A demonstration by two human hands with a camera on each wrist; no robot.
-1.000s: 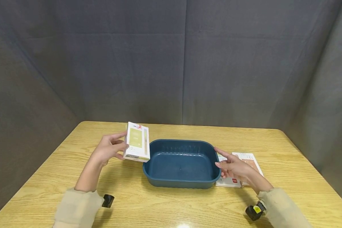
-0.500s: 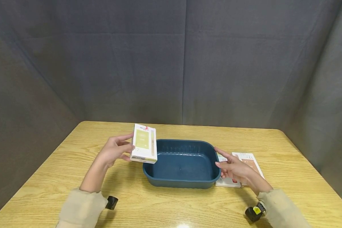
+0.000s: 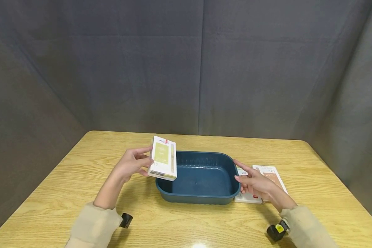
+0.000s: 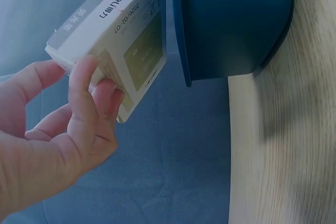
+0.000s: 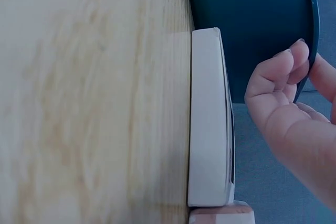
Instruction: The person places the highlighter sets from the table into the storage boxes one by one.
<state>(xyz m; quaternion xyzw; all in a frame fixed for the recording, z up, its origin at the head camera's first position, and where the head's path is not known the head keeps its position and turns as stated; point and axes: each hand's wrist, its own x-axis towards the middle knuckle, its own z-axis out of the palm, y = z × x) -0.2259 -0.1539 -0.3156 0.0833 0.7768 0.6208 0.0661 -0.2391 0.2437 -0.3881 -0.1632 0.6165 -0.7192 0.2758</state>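
Note:
My left hand (image 3: 130,165) grips the left side of a white box (image 3: 163,158) with a yellow-green panel and a "12" on its face. The tilted box overlaps the left end of a dark blue plastic basin (image 3: 198,199) in the head view. Lettering reading "deli" shows on the box (image 4: 126,30) in the left wrist view, with thumb and fingers at one end. At the basin's right end, my right hand (image 3: 256,183) pinches the rim. In the right wrist view its curled fingers lie against the outer wall, below the rim of the basin (image 5: 247,30).
Two more white boxes lie flat on the wooden table (image 3: 204,224) right of the basin. The nearer box (image 3: 249,198) is partly under my right hand in view; the other box (image 3: 274,176) has an orange-brown panel. A grey curtain (image 3: 201,75) stands behind the table.
My left hand has carried the white box rightward and slightly down, over the basin's left end. The right hand and the basin have stayed in place.

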